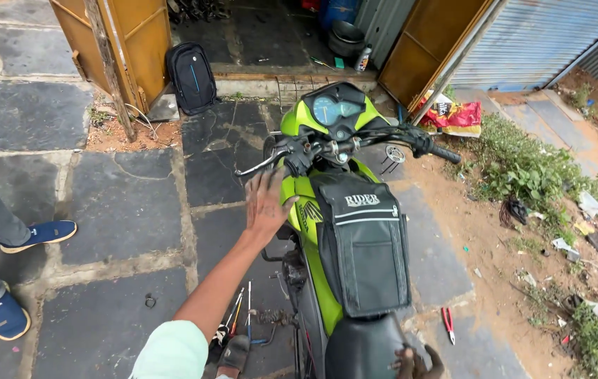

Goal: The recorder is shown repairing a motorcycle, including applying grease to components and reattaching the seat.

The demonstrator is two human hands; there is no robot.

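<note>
Here, head view, one entry. Item: a green motorcycle (316,231) stood upright on the stone-slab floor (123,203), nose toward an open workshop doorway, a black tank bag (363,245) strapped over its tank.

Left hand (265,205): arm extended forward from a pale green sleeve, palm down, fingers spread and slightly relaxed, resting on or just over the left flank of the tank, below the left handlebar (292,156). It gripped nothing.

Right hand (417,363): low at the frame's bottom edge, fingertips curled against the front of the black seat (362,347); whether it was clenched could not be told.

Handling note, as judgement: steadying the machine would go best with the left palm flat and weight shared between both hands, keeping the bike from leaning.

Adjacent: screwdrivers and hand tools (239,316) lay on the floor beside the engine; red-handled pliers (448,323) lay right of the bike; a black backpack (191,76) leaned by the door; another person's blue shoes (35,235) stood at left.
</note>
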